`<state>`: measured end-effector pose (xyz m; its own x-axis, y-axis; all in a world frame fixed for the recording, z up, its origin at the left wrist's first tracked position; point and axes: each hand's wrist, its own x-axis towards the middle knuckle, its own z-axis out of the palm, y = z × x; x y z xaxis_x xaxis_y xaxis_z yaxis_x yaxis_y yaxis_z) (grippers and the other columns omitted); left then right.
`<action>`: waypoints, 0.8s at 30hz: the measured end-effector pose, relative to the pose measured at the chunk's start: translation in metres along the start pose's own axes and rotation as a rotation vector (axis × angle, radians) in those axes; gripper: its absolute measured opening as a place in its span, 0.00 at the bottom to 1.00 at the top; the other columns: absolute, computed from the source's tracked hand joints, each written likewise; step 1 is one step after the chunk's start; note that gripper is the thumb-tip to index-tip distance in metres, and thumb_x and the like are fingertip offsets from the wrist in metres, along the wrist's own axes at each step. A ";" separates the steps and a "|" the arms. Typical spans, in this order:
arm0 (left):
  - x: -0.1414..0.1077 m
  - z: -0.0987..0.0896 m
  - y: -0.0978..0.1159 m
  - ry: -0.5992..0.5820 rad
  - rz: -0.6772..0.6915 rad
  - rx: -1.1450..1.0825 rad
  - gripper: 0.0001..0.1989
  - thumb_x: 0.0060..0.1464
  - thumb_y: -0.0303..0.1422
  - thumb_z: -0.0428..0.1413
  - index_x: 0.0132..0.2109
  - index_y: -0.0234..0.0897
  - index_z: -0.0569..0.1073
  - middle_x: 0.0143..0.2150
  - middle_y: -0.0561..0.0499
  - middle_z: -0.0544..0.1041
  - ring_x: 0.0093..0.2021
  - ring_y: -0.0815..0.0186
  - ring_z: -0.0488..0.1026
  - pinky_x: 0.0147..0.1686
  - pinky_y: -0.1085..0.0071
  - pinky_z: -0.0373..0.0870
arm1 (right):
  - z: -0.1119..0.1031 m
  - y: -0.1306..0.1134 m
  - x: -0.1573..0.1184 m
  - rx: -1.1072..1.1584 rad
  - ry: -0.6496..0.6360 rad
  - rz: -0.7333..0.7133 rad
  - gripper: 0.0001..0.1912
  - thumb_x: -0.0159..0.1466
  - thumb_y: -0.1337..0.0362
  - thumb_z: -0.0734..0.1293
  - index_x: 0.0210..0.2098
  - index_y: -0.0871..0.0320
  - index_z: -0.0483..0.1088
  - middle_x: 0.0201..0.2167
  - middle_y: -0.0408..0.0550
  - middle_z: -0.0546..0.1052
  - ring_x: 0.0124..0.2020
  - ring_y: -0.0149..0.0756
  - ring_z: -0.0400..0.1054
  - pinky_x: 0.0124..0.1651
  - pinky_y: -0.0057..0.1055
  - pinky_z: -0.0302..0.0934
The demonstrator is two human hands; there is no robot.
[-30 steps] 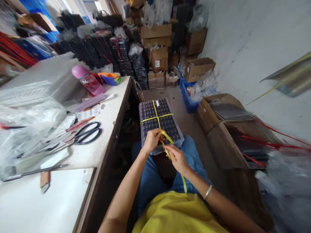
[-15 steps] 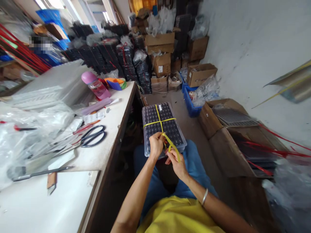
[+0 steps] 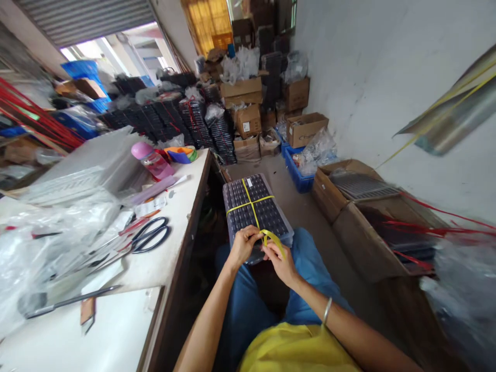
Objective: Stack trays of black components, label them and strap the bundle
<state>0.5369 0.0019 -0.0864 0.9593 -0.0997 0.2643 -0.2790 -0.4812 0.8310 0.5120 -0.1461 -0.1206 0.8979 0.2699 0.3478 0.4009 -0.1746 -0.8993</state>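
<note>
A clear plastic case (image 3: 267, 212) with rows of dark items rests at my knees, its near end by my lap. Yellow strap (image 3: 251, 202) crosses over its top in both directions. At the case's near end my left hand (image 3: 243, 244) pinches the strap. My right hand (image 3: 279, 262) is closed on the strap's loose end, which arches up in a small loop between the hands. The fingertips of both hands nearly meet, and the exact crossing of the strap between them is too small to make out.
On the workbench (image 3: 182, 227) to my left lie black-handled scissors (image 3: 150, 235), a box cutter (image 3: 88, 312), plastic bags and a pink bottle (image 3: 153, 160). An open carton (image 3: 349, 232) stands at right. Blue crates (image 3: 300, 173) and stacked dark cases (image 3: 196, 124) are farther back.
My view has tilted up slightly. My left hand has shifted a little left and down, and the strap's loop has become smaller between the two hands, which are now closer together at the fingertips.
</note>
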 end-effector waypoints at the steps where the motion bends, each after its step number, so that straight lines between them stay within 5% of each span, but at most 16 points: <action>1: 0.002 -0.003 0.001 -0.035 0.002 0.003 0.11 0.57 0.33 0.52 0.29 0.35 0.74 0.29 0.51 0.73 0.31 0.67 0.71 0.33 0.72 0.66 | -0.001 -0.002 0.001 -0.027 -0.005 -0.014 0.13 0.67 0.61 0.57 0.30 0.55 0.70 0.28 0.47 0.73 0.24 0.32 0.68 0.30 0.31 0.66; 6: 0.012 -0.014 0.009 -0.154 0.032 0.059 0.10 0.54 0.28 0.51 0.26 0.36 0.72 0.26 0.53 0.71 0.29 0.68 0.68 0.32 0.73 0.63 | -0.012 -0.017 0.019 -0.216 -0.009 -0.090 0.13 0.66 0.65 0.55 0.38 0.56 0.71 0.50 0.53 0.71 0.47 0.39 0.68 0.48 0.36 0.62; 9: 0.009 -0.016 0.014 -0.199 0.061 0.070 0.06 0.50 0.26 0.53 0.27 0.36 0.72 0.28 0.53 0.71 0.30 0.68 0.68 0.33 0.73 0.63 | -0.015 -0.018 0.035 -0.362 0.002 -0.026 0.13 0.66 0.66 0.54 0.35 0.56 0.70 0.37 0.52 0.76 0.37 0.37 0.71 0.40 0.31 0.61; 13: -0.003 -0.013 0.012 -0.146 0.062 0.065 0.07 0.46 0.22 0.53 0.33 0.36 0.71 0.31 0.52 0.70 0.33 0.67 0.68 0.35 0.72 0.65 | -0.012 -0.014 0.050 -0.452 0.028 0.101 0.08 0.63 0.67 0.60 0.27 0.55 0.66 0.18 0.43 0.70 0.22 0.35 0.66 0.28 0.28 0.53; 17: -0.006 -0.011 0.009 -0.111 0.047 0.037 0.15 0.49 0.20 0.49 0.43 0.38 0.69 0.32 0.54 0.71 0.32 0.69 0.68 0.35 0.71 0.66 | -0.010 -0.022 0.045 -0.404 -0.017 0.143 0.09 0.60 0.70 0.62 0.23 0.55 0.65 0.20 0.44 0.70 0.25 0.34 0.65 0.30 0.29 0.53; 21: 0.001 -0.012 0.007 -0.160 0.079 0.025 0.13 0.47 0.19 0.48 0.35 0.38 0.72 0.35 0.51 0.74 0.39 0.66 0.71 0.43 0.68 0.66 | -0.010 -0.032 0.031 -0.239 -0.085 0.158 0.07 0.58 0.70 0.63 0.24 0.56 0.67 0.29 0.46 0.72 0.31 0.34 0.65 0.36 0.28 0.55; 24: 0.001 -0.012 0.005 -0.157 0.065 0.015 0.13 0.47 0.18 0.48 0.37 0.37 0.70 0.33 0.52 0.73 0.35 0.68 0.71 0.39 0.70 0.67 | -0.006 -0.030 0.025 -0.044 -0.098 0.251 0.09 0.58 0.66 0.64 0.22 0.56 0.65 0.22 0.43 0.67 0.26 0.31 0.61 0.30 0.27 0.54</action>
<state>0.5361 0.0100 -0.0757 0.9348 -0.2651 0.2365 -0.3409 -0.4824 0.8069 0.5238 -0.1397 -0.0836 0.9491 0.3030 0.0863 0.1776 -0.2882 -0.9410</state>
